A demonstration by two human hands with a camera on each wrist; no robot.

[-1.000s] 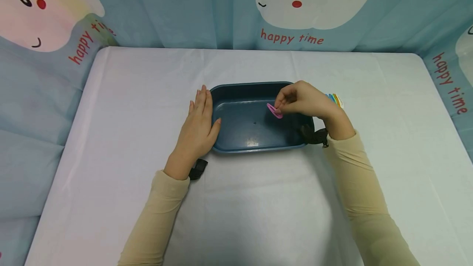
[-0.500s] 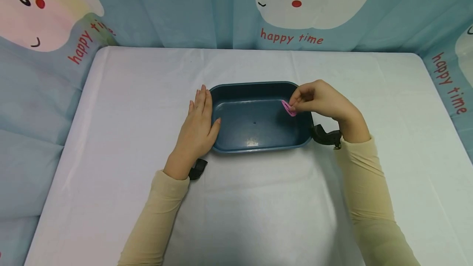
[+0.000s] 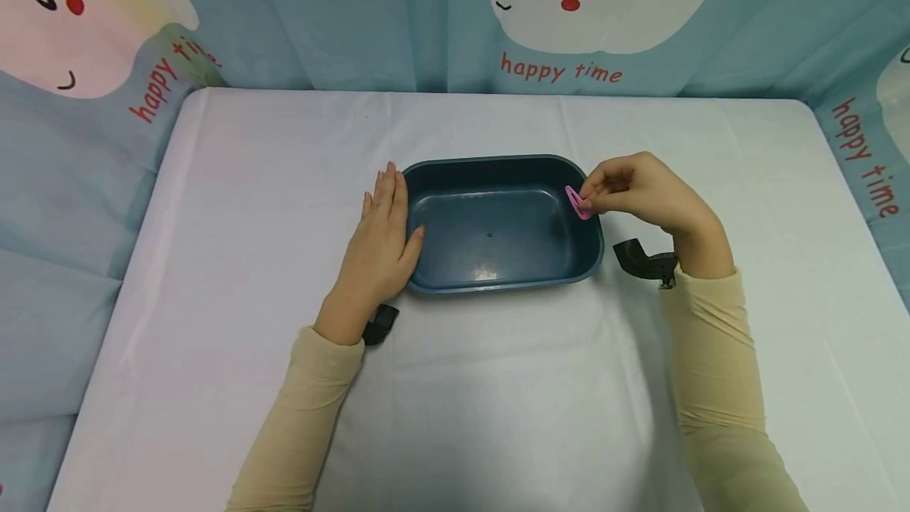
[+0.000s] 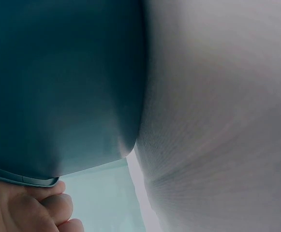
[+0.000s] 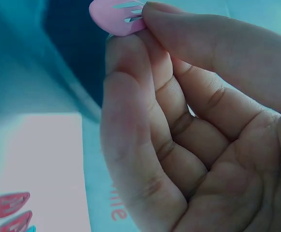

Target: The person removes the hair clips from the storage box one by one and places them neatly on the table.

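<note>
My right hand (image 3: 647, 194) pinches a pink snap hair clip (image 3: 577, 202) between thumb and fingertips, at the right rim of a dark blue rectangular tray (image 3: 483, 251). In the right wrist view the same hair clip (image 5: 117, 18) shows its slotted end against the thumb, with the other fingers curled below. The flat left hand (image 3: 380, 239) lies along the tray's left side, fingers straight and together, thumb at the rim. The left wrist view shows the tray's outer wall (image 4: 63, 96) close up, with fingers (image 4: 29, 212) under its rim.
Red hair clips (image 5: 9, 205) and a bit of blue lie on the white surface in the right wrist view; the head view hides them behind the right hand. A white cloth (image 3: 490, 385) covers the table, with a light blue printed curtain (image 3: 341, 14) along its back and sides.
The right hand has moved right with the pink hair clip, from over the tray's inside to its right rim. Colourful pieces near the right wrist are now covered. The left hand stays put.
</note>
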